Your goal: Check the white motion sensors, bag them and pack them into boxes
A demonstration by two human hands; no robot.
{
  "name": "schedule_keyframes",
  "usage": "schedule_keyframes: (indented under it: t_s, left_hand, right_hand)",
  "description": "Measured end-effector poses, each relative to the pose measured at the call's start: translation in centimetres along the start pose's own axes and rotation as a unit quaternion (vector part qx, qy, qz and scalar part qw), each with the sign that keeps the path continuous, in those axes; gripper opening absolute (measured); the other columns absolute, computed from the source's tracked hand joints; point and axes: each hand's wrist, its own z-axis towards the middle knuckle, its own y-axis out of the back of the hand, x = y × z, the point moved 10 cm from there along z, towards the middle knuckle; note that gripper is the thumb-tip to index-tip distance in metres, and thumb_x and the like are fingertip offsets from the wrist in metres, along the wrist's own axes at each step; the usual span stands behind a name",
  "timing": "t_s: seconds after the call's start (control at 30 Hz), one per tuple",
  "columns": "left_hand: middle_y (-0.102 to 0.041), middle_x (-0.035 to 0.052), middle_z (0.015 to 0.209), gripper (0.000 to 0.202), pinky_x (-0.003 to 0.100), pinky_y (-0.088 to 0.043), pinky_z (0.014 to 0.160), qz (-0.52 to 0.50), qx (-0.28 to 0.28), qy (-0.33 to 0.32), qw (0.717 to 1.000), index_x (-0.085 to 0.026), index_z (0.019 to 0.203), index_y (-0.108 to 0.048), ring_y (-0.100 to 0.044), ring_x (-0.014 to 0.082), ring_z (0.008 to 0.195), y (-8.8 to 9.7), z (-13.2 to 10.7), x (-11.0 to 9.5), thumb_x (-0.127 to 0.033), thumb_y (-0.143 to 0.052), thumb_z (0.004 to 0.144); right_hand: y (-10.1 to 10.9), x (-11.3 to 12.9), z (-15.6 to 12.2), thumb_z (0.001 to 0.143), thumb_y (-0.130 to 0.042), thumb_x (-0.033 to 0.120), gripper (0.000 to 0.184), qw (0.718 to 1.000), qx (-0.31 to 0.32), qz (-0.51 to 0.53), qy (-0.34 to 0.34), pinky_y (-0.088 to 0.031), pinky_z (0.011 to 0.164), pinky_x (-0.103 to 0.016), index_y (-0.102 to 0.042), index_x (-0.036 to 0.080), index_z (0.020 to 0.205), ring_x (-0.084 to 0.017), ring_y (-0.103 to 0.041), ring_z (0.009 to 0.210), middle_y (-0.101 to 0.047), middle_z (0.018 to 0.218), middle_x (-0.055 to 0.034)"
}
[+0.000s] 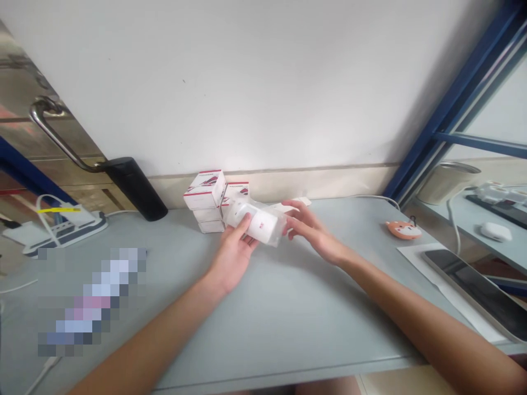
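Left hand (233,255) grips a clear-wrapped white unit (257,222) above the table (288,318), just near of stacked boxes (206,192); right hand (313,230), fingers spread, touches its right end; not yet unwrapped.

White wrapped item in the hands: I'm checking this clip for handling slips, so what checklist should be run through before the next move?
1. Left hand grip on the white wrapped item: thumb and fingers closed round it: ok.
2. Right hand holding the item's right end: fingers spread by the wrap, contact unclear: cannot tell.
3. Item apart from the stack of boxes behind it: they overlap in view: cannot tell.
4. Bare table in front of both hands: ok.
5. Orange fox-shaped thing apart from the right arm: ok.
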Motion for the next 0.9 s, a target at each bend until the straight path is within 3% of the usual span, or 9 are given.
schedule_keyframes:
  t_s: [0.1,0.2,0.3,0.43,0.6,0.7,0.8,0.9]
  left_hand:
    - [-0.071,0.0067,0.135,0.035,0.031,-0.055,0.101,-0.004,-0.013,-0.009,1.0,-0.022,0.122,-0.07,-0.065,0.0217,0.127,0.5,0.0,0.2,-0.034,-0.08,0.091]
    - [-0.074,0.0097,0.127,0.037,0.035,-0.055,0.098,0.006,-0.022,0.004,1.0,-0.018,0.119,-0.07,-0.069,0.0237,0.116,0.7,0.0,1.0,-0.035,-0.082,0.088]
    - [-0.075,0.0114,0.123,0.039,0.04,-0.055,0.101,0.009,-0.005,0.007,1.0,-0.017,0.12,-0.069,-0.07,0.0266,0.115,0.3,-0.2,1.3,-0.035,-0.083,0.087]
    - [-0.071,0.0116,0.135,0.042,0.045,-0.048,0.115,0.014,0.053,0.012,0.998,-0.021,0.131,-0.065,-0.065,0.0283,0.13,-1.3,-0.7,1.3,-0.034,-0.077,0.093]
    - [-0.068,0.0087,0.142,0.056,0.049,-0.042,0.123,0.013,0.059,0.014,0.998,-0.028,0.144,-0.055,-0.063,0.0275,0.135,-1.5,-0.8,1.4,-0.029,-0.078,0.093]
    - [-0.065,0.0089,0.145,0.076,0.051,-0.046,0.119,0.07,0.065,-0.009,0.995,-0.032,0.151,-0.047,-0.067,0.0292,0.129,-1.2,-0.4,1.0,-0.024,-0.084,0.085]
    - [-0.065,0.0071,0.143,0.102,0.05,-0.051,0.112,0.141,0.016,-0.053,0.988,-0.041,0.16,-0.032,-0.071,0.0285,0.119,0.2,-0.1,-0.2,-0.024,-0.09,0.078]
    - [-0.062,0.0065,0.144,0.104,0.045,-0.051,0.11,0.217,-0.003,-0.112,0.97,-0.044,0.159,-0.033,-0.064,0.0303,0.129,0.5,-0.2,-1.9,-0.029,-0.092,0.075]
  right_hand:
    - [-2.4,-1.6,-0.4,0.096,-0.065,0.059,0.063,0.997,0.05,0.044,-0.041,-0.058,0.087,-0.04,-0.039,0.033,0.148,-0.021,-0.07,0.098,-0.064,0.119,-0.0054]
    - [-3.2,-2.3,-0.6,0.09,-0.075,0.055,0.061,0.996,0.006,0.079,-0.042,-0.061,0.073,-0.038,-0.046,0.03,0.137,-0.017,-0.071,0.077,-0.065,0.109,-0.0027]
    - [-2.8,-2.3,-0.8,0.087,-0.081,0.047,0.05,0.991,-0.064,0.111,-0.032,-0.062,0.069,-0.039,-0.053,0.025,0.123,-0.017,-0.071,0.069,-0.063,0.099,0.0006]
    - [-1.4,-1.6,-0.7,0.086,-0.082,0.043,0.038,0.98,-0.115,0.161,-0.008,-0.061,0.07,-0.038,-0.059,0.024,0.109,-0.015,-0.069,0.067,-0.064,0.098,0.0006]
    - [0.6,-0.5,-0.8,0.082,-0.085,0.036,0.029,0.961,-0.162,0.226,0.012,-0.056,0.062,-0.03,-0.059,0.021,0.082,-0.009,-0.06,0.059,-0.062,0.09,0.0031]
    - [0.9,-0.1,-0.7,0.081,-0.086,0.032,0.026,0.95,-0.155,0.271,0.002,-0.054,0.059,-0.024,-0.062,0.021,0.081,-0.008,-0.056,0.059,-0.058,0.079,0.0044]
    - [0.8,-0.6,-0.4,0.075,-0.086,0.019,0.022,0.931,-0.124,0.34,-0.043,-0.053,0.06,-0.017,-0.064,0.02,0.082,-0.006,-0.05,0.06,-0.054,0.075,0.0053]
    - [0.7,-1.6,-0.2,0.066,-0.079,0.006,0.025,0.918,-0.108,0.371,-0.085,-0.053,0.061,-0.015,-0.064,0.021,0.08,-0.005,-0.048,0.061,-0.052,0.078,0.0051]
